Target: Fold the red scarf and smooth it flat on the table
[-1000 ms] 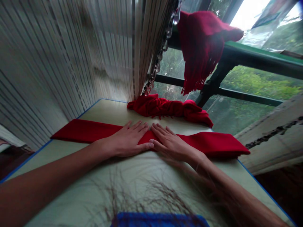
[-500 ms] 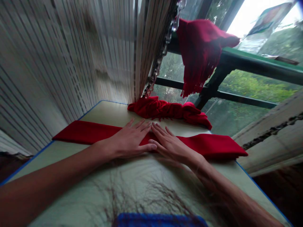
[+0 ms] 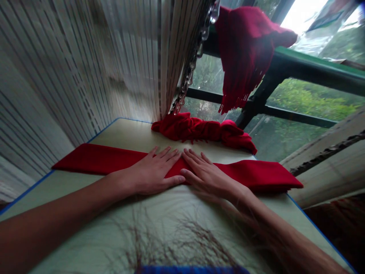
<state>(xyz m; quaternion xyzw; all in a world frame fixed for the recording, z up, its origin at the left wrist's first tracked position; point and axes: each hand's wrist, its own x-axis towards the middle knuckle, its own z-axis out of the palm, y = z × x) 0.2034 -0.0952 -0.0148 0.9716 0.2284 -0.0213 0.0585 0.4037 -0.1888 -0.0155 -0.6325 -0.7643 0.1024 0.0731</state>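
Note:
A long folded red scarf (image 3: 94, 159) lies flat across the pale table (image 3: 125, 133), from its left edge to its right edge. My left hand (image 3: 152, 171) rests flat on the scarf's middle, fingers stretched out. My right hand (image 3: 207, 175) lies flat beside it, fingers spread, fingertips nearly touching those of the left. Neither hand grips anything. A second red scarf (image 3: 199, 131) lies bunched up at the table's far edge.
A third red scarf with fringe (image 3: 245, 49) hangs over a green railing (image 3: 313, 70) above the far edge. A striped curtain (image 3: 85, 68) with a bead string (image 3: 189, 78) hangs at the left. The table has a blue rim. Greenery shows beyond the railing.
Both hands stay flat on the middle of the scarf. Only the camera has shifted slightly; the scarf has not visibly moved.

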